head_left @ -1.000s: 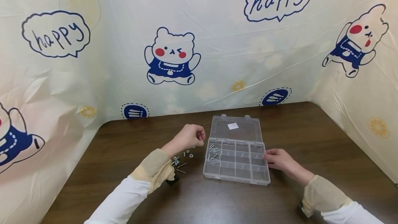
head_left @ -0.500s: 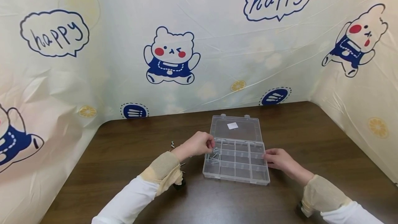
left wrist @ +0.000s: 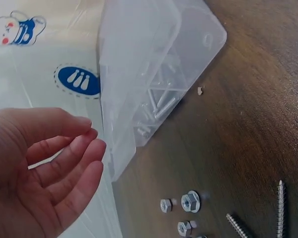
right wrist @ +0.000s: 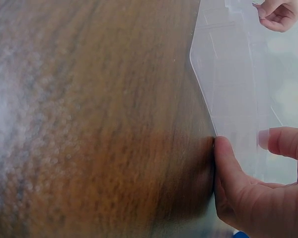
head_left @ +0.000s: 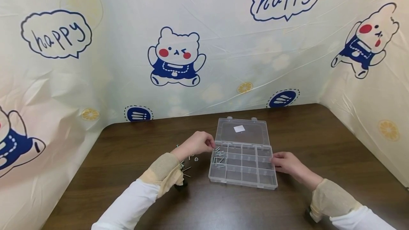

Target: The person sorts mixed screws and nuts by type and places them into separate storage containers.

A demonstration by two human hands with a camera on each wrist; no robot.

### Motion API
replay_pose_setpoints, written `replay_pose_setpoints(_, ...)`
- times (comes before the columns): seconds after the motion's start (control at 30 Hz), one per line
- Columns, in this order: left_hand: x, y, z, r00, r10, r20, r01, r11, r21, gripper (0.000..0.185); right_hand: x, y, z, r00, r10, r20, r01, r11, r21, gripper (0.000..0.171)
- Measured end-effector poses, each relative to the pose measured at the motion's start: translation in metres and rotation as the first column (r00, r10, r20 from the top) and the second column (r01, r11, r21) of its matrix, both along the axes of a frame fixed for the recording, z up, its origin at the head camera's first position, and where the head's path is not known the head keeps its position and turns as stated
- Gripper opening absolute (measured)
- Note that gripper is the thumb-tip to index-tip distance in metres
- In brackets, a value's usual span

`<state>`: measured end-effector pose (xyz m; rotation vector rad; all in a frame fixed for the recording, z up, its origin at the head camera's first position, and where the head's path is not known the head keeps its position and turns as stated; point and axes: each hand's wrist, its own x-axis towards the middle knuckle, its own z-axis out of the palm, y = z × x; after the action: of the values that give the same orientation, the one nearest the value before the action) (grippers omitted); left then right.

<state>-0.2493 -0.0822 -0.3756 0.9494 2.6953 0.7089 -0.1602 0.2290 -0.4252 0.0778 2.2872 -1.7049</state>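
Observation:
A clear plastic compartment box [head_left: 243, 178] lies on the dark wooden table with its lid [head_left: 241, 130] folded open at the back. Several screws [head_left: 219, 157] lie in its left compartments. My left hand [head_left: 211, 144] hovers at the box's back left corner. In the left wrist view the left hand [left wrist: 92, 148] has relaxed fingers and holds nothing, beside the box [left wrist: 154, 74]. My right hand [head_left: 274, 162] holds the box's right edge. In the right wrist view its thumb [right wrist: 223, 168] presses the side wall of the box [right wrist: 228, 64] and a finger [right wrist: 283, 141] curls over the rim.
Loose screws and nuts [head_left: 188, 159] lie scattered on the table [head_left: 127, 152] left of the box; the nuts [left wrist: 186, 203] and screws [left wrist: 280, 208] show in the left wrist view. A printed plastic curtain [head_left: 175, 56] walls the table on three sides.
My left hand went from above the loose screws to the box's left compartments, then drew back a little to the left with nothing in it. The right hand and box stayed put.

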Motion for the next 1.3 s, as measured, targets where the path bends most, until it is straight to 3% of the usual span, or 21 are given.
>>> replay_pose_setpoints(0.17, -0.006, -0.010, -0.001, 0.984, 0.153, 0.093, -0.157, 0.987, 0.037, 0.005, -0.001, 0.001, 0.001, 1.000, 0.002, 0.002, -0.002, 1.000, 0.004, 0.042)
replay_pose_setpoints(0.3, -0.011, -0.019, -0.003, 0.936, 0.291, 0.198, -0.304, 0.952, 0.036, 0.007, -0.001, 0.001, 0.001, 1.000, -0.006, 0.008, 0.006, 1.000, 0.006, 0.041)
replay_pose_setpoints(0.4, -0.013, -0.025, -0.004, 0.911, 0.350, 0.218, -0.363, 0.931, 0.023, 0.006, -0.001, 0.001, 0.001, 1.000, -0.009, 0.007, 0.009, 1.000, 0.006, 0.042)
replay_pose_setpoints(0.8, -0.020, -0.041, -0.014, 0.895, 0.430, 0.117, -0.423, 0.902, -0.082, 0.015, -0.001, 0.003, -0.001, 1.000, -0.006, -0.006, 0.006, 1.000, -0.004, 0.042)
replay_pose_setpoints(1.07, -0.019, -0.043, -0.018, 0.868, 0.488, 0.091, -0.474, 0.869, -0.141, 0.013, -0.001, 0.003, -0.001, 1.000, 0.012, -0.002, -0.012, 1.000, 0.000, 0.043)
replay_pose_setpoints(1.3, -0.019, -0.042, -0.024, 0.875, 0.483, 0.027, -0.473, 0.866, -0.164, 0.010, -0.001, 0.001, 0.000, 1.000, 0.002, 0.004, -0.002, 1.000, 0.007, 0.042)
